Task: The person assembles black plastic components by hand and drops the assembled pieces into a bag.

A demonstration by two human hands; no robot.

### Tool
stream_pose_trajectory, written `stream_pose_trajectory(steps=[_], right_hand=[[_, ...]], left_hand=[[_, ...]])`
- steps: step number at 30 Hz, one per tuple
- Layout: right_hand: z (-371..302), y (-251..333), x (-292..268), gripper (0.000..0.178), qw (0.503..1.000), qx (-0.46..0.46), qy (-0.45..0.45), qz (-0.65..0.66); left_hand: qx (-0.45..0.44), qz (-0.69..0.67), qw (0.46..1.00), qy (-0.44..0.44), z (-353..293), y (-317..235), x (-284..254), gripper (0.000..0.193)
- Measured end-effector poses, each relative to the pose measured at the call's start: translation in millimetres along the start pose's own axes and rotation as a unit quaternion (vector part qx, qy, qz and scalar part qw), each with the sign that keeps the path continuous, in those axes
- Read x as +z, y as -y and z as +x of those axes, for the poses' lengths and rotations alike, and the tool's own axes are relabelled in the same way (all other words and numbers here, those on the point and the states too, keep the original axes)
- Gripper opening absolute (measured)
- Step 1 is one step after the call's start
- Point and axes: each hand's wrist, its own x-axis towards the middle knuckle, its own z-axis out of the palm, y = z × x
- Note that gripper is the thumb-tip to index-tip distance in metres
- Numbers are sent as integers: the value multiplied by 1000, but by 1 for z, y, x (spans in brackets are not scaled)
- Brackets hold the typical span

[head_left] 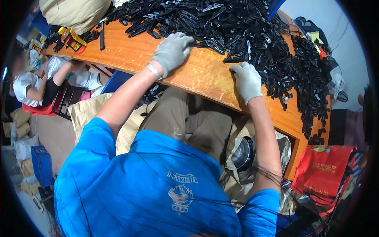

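Both my hands wear thin grey gloves and rest at the near side of a wooden table [209, 79]. My left hand [171, 51] is closed, its fingertips at one end of a slim black plastic part [200, 45] by the edge of a big pile of such parts [189, 19]. To the right, my right hand [248, 81] has its fingers curled in, close to a short black bar-shaped part [233, 60]. Whether anything sits between those fingers is hidden. Another long black part with a slotted face [215, 46] lies between the hands.
The pile runs down the table's right side [312, 87]. Far left are a hammer [102, 34], a yellow-and-red bottle [73, 40] and a pale sack [75, 14]. A red bag [323, 173] hangs at right. Another person [35, 85] sits at the left.
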Motion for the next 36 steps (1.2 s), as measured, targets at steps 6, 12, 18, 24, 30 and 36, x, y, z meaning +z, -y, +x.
stream_pose_trajectory(steps=[6,12,18,24,30,36], right_hand=[[-18,11,-9,16,987,-31,-63,145],[-24,25,-6,25,982,1,-4,190],[-20,35,-10,24,987,-19,55,153],[-11,47,-14,20,996,-31,69,45],[5,67,-4,18,978,-36,-40,199],[8,80,14,27,971,-30,-43,234]], left_hand=[[-18,21,999,-33,12,-9,24,12],[47,-16,998,-28,-19,-9,27,7],[68,-111,991,-10,-42,-3,14,12],[-3,-103,995,-14,-40,-10,10,17],[-18,-113,992,44,-54,-15,1,19],[13,-127,991,40,-69,-15,6,16]])
